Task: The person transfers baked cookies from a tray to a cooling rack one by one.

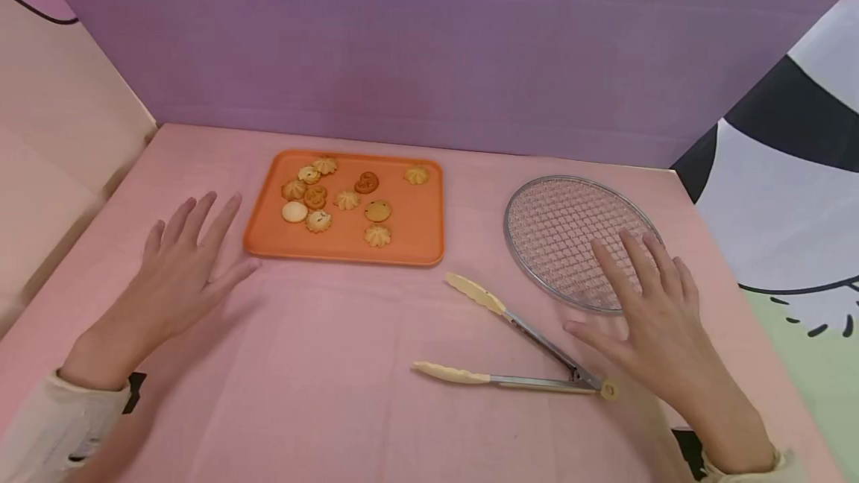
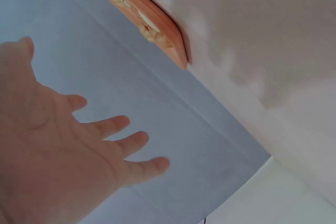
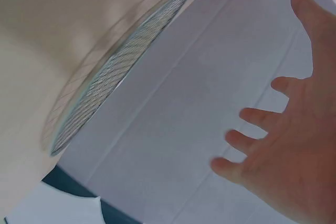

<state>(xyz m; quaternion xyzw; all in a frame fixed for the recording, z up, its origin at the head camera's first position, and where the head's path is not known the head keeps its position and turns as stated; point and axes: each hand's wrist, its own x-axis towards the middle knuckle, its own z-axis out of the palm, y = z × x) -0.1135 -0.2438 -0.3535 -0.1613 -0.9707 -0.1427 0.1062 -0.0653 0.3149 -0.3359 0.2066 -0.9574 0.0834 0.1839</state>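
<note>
My left hand (image 1: 176, 282) hovers with fingers spread, left of an orange tray (image 1: 409, 233), and holds nothing. Several cookies lie on the tray, among them a pale round cookie (image 1: 294, 212), a brown pretzel-shaped cookie (image 1: 366, 182) and a ridged swirl cookie (image 1: 377, 235). My right hand (image 1: 661, 334) is also spread and holds nothing; in the head view it overlaps the near right part of a round wire mesh rack (image 1: 564, 229). Between the hands lies a pair of tongs (image 1: 543, 341), its arms apart, cream tips pointing left. Both wrist views show palms facing inward, fingers extended.
A pink cloth (image 1: 302, 364) covers the table. Behind it rises a purple backdrop (image 1: 429, 51). A pale panel (image 1: 60, 140) stands on the left, and a printed black-and-white panel (image 1: 785, 200) borders the right side.
</note>
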